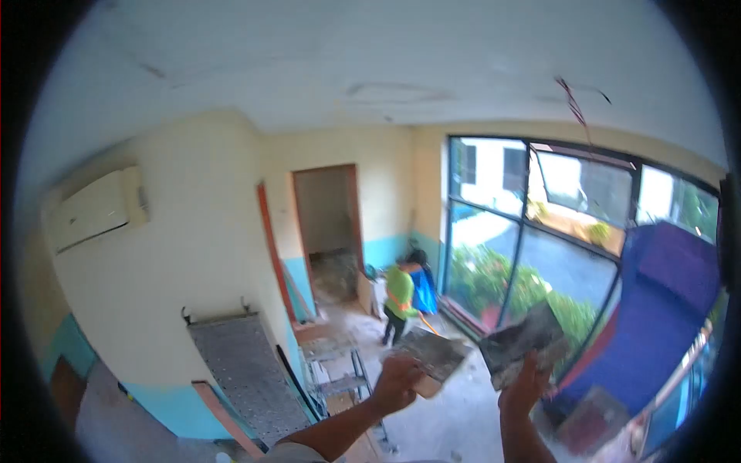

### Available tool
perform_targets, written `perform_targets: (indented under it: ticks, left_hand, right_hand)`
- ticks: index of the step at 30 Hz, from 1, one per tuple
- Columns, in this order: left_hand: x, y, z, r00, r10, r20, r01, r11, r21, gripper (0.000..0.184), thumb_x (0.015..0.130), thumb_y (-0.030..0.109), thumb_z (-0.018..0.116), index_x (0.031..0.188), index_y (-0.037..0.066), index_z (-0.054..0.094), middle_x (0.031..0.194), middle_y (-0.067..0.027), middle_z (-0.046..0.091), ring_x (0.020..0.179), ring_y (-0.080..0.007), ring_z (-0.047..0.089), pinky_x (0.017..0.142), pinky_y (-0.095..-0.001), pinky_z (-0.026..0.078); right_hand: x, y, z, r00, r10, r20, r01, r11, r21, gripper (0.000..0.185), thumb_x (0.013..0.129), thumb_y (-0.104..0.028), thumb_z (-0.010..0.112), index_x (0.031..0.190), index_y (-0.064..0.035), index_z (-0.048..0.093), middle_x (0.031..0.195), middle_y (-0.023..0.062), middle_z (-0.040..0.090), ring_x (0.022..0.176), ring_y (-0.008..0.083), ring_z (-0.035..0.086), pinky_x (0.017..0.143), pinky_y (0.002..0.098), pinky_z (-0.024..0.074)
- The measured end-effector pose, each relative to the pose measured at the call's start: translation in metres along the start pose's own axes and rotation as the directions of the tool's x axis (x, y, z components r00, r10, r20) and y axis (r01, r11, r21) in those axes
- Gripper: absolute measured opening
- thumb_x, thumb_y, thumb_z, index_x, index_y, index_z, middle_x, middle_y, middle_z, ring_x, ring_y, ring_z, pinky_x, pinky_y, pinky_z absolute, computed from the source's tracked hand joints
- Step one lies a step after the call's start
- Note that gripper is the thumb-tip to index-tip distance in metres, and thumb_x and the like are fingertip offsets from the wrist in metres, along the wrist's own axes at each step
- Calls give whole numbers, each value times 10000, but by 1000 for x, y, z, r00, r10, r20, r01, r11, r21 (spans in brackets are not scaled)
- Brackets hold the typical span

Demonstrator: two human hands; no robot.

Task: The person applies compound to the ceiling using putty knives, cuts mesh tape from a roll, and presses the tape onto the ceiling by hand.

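High above the floor, my left hand (397,384) is closed around the near edge of a flat rectangular plate (438,353), its face smeared with grey. To its right, my right hand (526,383) grips a darker rectangular plate (526,339) from below, tilted and streaked with grey material. The two plates are close together but apart. Both look like plastering tools, though their handles are hidden and blur hides the detail.
A person in a bright green top (399,289) stands below with a long orange handle. A ladder (359,378) and a grey speckled board (251,374) are at lower left. Large windows (532,231) and a blue-purple sheet (668,316) line the right. Wires (571,100) hang from the ceiling.
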State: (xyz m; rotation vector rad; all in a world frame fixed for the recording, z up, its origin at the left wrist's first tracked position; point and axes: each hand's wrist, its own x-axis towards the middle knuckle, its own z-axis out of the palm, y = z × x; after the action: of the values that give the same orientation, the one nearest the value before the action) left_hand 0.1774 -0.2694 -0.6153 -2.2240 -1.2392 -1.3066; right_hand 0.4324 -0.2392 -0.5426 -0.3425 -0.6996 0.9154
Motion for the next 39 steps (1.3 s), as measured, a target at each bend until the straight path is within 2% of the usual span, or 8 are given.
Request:
perform_targets:
  ticks: [6, 8, 11, 15, 18, 29, 32, 39]
  left_hand:
    - [36, 13, -37, 991, 65, -117, -42, 981, 191, 385, 646, 82, 739, 1022, 116, 663, 1127, -119, 577, 1120, -333, 541, 938, -499, 419]
    - [56, 12, -86, 984, 61, -165, -14, 963, 268, 417, 697, 219, 792, 1057, 79, 635, 1131, -154, 583, 1099, -366, 545, 959, -498, 401]
    - [73, 5, -156, 782, 6, -623, 166, 962, 218, 455, 728, 175, 797, 1112, 27, 602, 1100, -194, 619, 1041, -391, 597, 911, -447, 481]
    - [124, 28, -304, 416, 74, -906, 433, 860, 269, 325, 854, 211, 720, 1071, 4, 596, 1007, -183, 646, 926, -358, 642, 835, -410, 510]
    - [164, 68, -406, 314, 221, -923, 180, 941, 287, 480, 822, 181, 789, 1179, 12, 516, 1104, -104, 620, 1010, -207, 600, 894, -351, 471]
    - [257, 110, -620, 456, 586, -670, -66, 773, 631, 522, 833, 260, 781, 1194, -11, 518, 1088, -138, 660, 958, -272, 643, 859, -388, 488]
    - [269, 129, -635, 388, 584, -713, 474, 538, 698, 547, 831, 371, 769, 1142, -18, 543, 1056, -159, 670, 936, -306, 650, 858, -402, 488]
    - [228, 130, -668, 61, 555, -830, 275, 789, 549, 593, 896, 408, 678, 1224, -55, 507, 1229, -225, 597, 1114, -353, 606, 949, -424, 466]
  right_hand:
    - [-55, 32, 5, 912, 93, 400, 187, 773, -606, 583, 880, -291, 673, 1307, 36, 449, 1172, 186, 604, 1048, 324, 592, 910, 447, 473]
    - [-69, 33, -9, 581, 307, 754, 460, 640, -615, 573, 848, -298, 686, 1271, 30, 483, 1095, 206, 647, 991, 369, 635, 861, 460, 497]
    - [-95, 12, 14, 307, 131, 943, 642, 703, -307, 425, 922, -180, 544, 1303, 7, 525, 1190, 286, 591, 1078, 444, 590, 911, 485, 485]
    - [-86, 27, 1, 432, 516, 740, 288, 699, -655, 582, 899, -287, 620, 1387, -18, 454, 1273, 246, 578, 1156, 438, 573, 927, 486, 482]
    - [-85, 21, 11, 609, 435, 663, 219, 711, -668, 514, 824, -252, 681, 1222, 29, 515, 1021, 214, 668, 942, 402, 655, 823, 472, 510]
    - [-86, 44, 11, 529, 296, 795, 325, 795, -512, 412, 849, -218, 649, 1164, 17, 523, 956, 199, 652, 857, 378, 647, 758, 467, 502]
    - [-89, 39, 14, 531, 289, 797, 309, 809, -499, 393, 861, -223, 642, 1148, 17, 523, 930, 194, 648, 832, 371, 644, 733, 464, 499]
    - [-77, 39, -1, 652, 409, 638, 173, 739, -651, 433, 852, -230, 667, 1167, 26, 517, 926, 169, 647, 816, 326, 642, 730, 442, 506]
